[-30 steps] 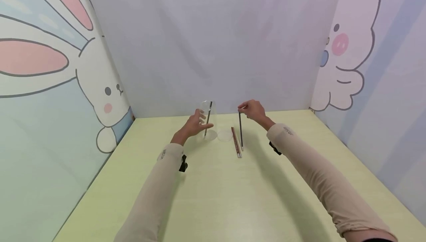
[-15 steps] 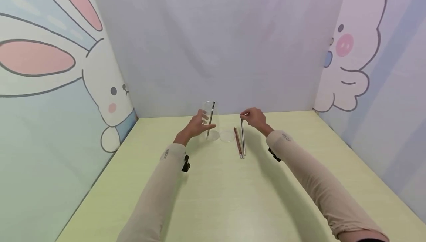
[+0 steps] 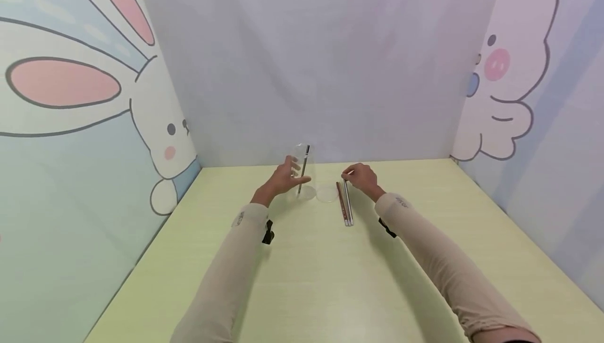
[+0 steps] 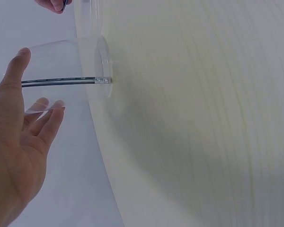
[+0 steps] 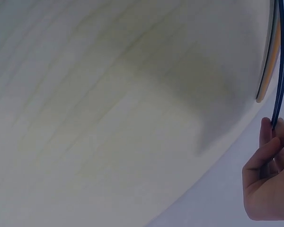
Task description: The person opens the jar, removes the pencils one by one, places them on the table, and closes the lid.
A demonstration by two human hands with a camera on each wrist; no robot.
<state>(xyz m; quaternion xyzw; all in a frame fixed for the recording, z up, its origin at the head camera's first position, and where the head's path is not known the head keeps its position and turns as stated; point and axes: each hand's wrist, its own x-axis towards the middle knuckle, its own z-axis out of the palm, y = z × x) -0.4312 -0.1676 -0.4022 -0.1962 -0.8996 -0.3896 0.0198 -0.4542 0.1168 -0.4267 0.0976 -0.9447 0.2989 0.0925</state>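
A pencil was pinched near its end by the right hand; the cup was clasped by the left hand.
The pencil was held beside other pencils; the cup was stood near the back edge.

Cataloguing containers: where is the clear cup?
In the head view, the left hand holds the cup near the table's far edge, left of a clear disc.

The left hand hides a stretch of the striped pencil, which leaves its wrist view at the left edge. The right hand, cut off at the right, covers the tip of a dark pencil. Sleeve print is too small to read.
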